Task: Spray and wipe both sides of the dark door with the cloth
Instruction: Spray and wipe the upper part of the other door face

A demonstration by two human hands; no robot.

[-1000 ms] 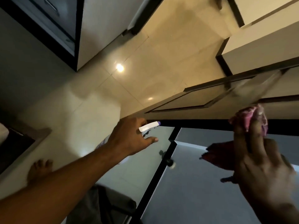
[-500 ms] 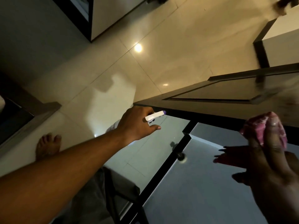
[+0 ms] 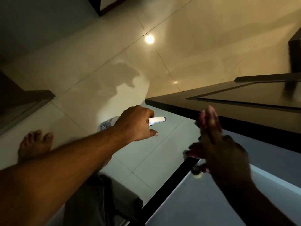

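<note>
Here, a spray bottle [image 3: 106, 124] was gripped by the outstretched left hand [image 3: 136, 123]; the blurred right hand [image 3: 218, 144] was pressed, fingers extended, against the dark door [image 3: 244, 111], its grasp indiscernible.

Glossy cream tiled floor [image 3: 203, 51], thin grout lines. Bright round light reflection [image 3: 149, 39] on the tile, smaller glint [image 3: 175, 82] below it. Soft shadow [image 3: 125, 75] across the mid tiles. Bare foot [image 3: 35, 145] on the floor at lower left. Dark cabinet base [image 3: 104, 5] at top centre, dark ledge [image 3: 27, 101] at left edge. Black frame bar [image 3: 169, 191] runs diagonally between pale grey panels, small round knob [image 3: 196, 172] beside it.
</note>
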